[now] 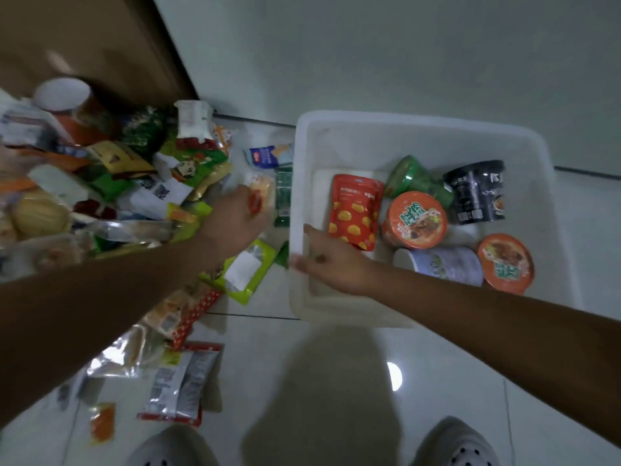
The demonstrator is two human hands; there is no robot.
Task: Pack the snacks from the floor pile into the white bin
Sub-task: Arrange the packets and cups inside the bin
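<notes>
The white bin [420, 136] sits on the pale tiled floor [336, 381] to the person's right, and the snack pile [111, 183] spreads over the floor to the left of it, reaching from the brown door [84, 38] down toward the feet. The bin already holds a few things: a black noodle bowl [475, 193], two orange-lidded noodle bowls [416, 220] [505, 264], a green tub [416, 178], a pale cup on its side [443, 265] and a red pouch [356, 211] printed with yellow pieces. The right hand [331, 262] grips the bin's near-left wall, fingers curled over the rim, which is a sound way to keep the light bin from sliding. The left hand [235, 218] reaches into the edge of the pile just beside the bin and closes on a small clear packet with red and orange print [260, 193]; the blur makes it hard to tell how firmly the fingers have it. To do this step well, I judge the person should pinch the packet by its body and not a loose corner, lift it clear of the neighbouring wrappers such as the green-yellow pouch [247, 270], and lay it flat in the bin's bare left side. The orange lids carry large green characters and the red pouch a line of small white text, but none is sharp enough to read, and no brand can be made out.
</notes>
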